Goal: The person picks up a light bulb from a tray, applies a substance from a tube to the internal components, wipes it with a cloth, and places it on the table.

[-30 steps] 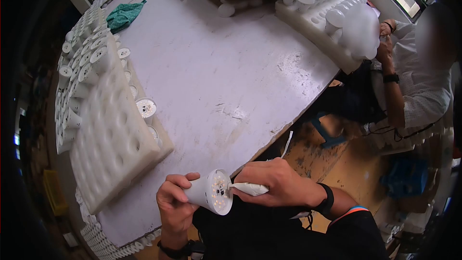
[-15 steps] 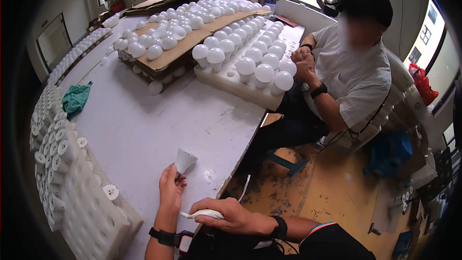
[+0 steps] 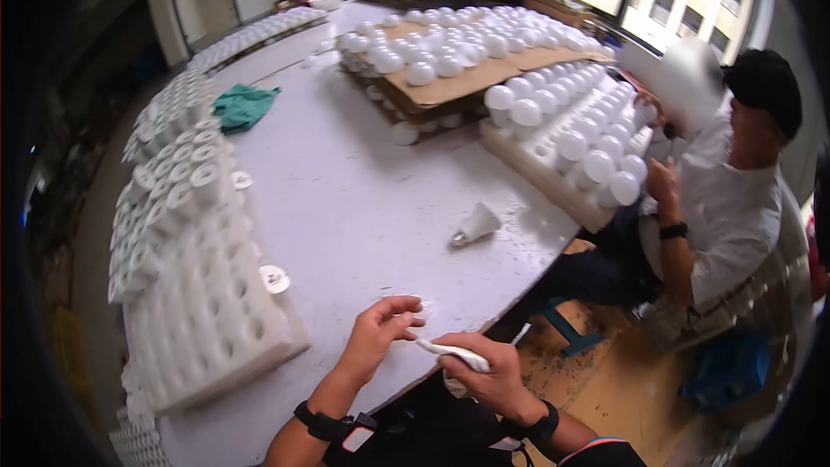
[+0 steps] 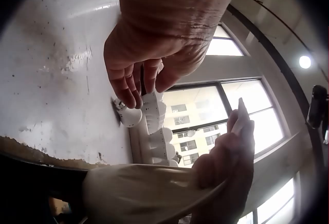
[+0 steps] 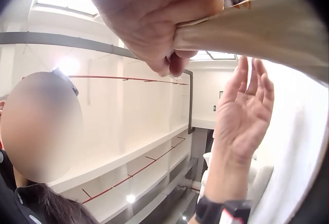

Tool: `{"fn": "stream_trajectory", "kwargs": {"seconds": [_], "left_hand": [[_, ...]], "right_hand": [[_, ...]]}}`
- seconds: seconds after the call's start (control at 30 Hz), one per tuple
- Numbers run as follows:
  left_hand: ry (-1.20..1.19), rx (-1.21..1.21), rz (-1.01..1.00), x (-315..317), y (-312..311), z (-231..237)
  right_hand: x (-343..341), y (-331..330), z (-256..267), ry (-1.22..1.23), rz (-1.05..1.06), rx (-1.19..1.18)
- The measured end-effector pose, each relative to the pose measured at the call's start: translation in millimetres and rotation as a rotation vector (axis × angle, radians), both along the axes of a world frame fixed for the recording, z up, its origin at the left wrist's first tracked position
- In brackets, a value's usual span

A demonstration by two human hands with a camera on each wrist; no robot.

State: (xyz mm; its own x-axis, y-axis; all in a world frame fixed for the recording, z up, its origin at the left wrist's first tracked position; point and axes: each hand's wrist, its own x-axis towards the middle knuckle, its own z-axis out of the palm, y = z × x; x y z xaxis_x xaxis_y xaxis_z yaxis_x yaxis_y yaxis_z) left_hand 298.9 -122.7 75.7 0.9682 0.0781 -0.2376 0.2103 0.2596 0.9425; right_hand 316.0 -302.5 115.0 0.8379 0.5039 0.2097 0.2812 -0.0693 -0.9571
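My left hand (image 3: 380, 337) is held over the near part of the white table (image 3: 346, 251), fingers loosely bent and nothing between them. A white cone-shaped bulb housing (image 3: 480, 223) with a metal screw base lies on its side beyond those fingers. My right hand (image 3: 504, 385) grips a soft white squeeze bag (image 3: 467, 355), whose narrow tip points toward the left hand. In the left wrist view, the bag (image 4: 139, 188) bulges out of the right fist, and the housing (image 4: 131, 117) shows past the left fingertips.
At left, a foam tray (image 3: 199, 329) holds rows of open housings (image 3: 177, 164). A green cloth (image 3: 245, 110) lies behind it. Round bulbs cover stacked cardboard (image 3: 432, 93) at the back and another foam tray (image 3: 510, 151) at right, where a person (image 3: 726, 207) sits.
The left hand carried the housing from the bag's tip out over the table, let it go there and drew back. The right hand kept its grip on the bag. The head view shifted.
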Motion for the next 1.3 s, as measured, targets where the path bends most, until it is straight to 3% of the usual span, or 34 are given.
{"fn": "stream_trajectory", "kwargs": {"seconds": [0.13,0.17,0.23,0.47,0.63,0.73,0.77,0.93,1.07,1.13,1.17,1.3], "left_hand": [[-0.049,0.030,0.017,-66,39,40],[-0.045,0.058,0.085,-84,52,52],[-0.028,0.036,0.192,-118,79,73],[-0.164,-0.125,1.000,-187,215,86],[-0.077,0.028,1.056,-159,280,72],[-0.093,0.131,0.964,-138,322,48],[-0.104,0.139,1.024,-130,339,36],[-0.109,0.314,1.084,-111,340,34],[-0.185,0.493,1.099,-112,299,56],[-0.383,0.026,1.255,-100,216,87],[-0.365,0.033,1.261,-102,180,97],[-0.162,-0.399,0.552,-131,99,99]], "right_hand": [[-4,3,-4,0.089,-0.023,-0.046],[-5,7,-2,0.173,-0.013,0.014],[-8,16,-11,0.112,-0.016,0.083],[-15,33,-3,0.044,0.041,0.035],[-26,40,14,0.131,0.047,0.006],[-23,35,12,-0.003,0.105,-0.040],[-23,34,16,-0.009,0.115,-0.080],[-23,30,20,-0.157,0.129,0.018],[-20,26,16,-0.274,0.134,0.029],[-19,24,18,-0.262,0.146,0.013],[-18,24,19,-0.264,0.163,0.002],[-19,25,19,-0.330,0.144,-0.023]]}}
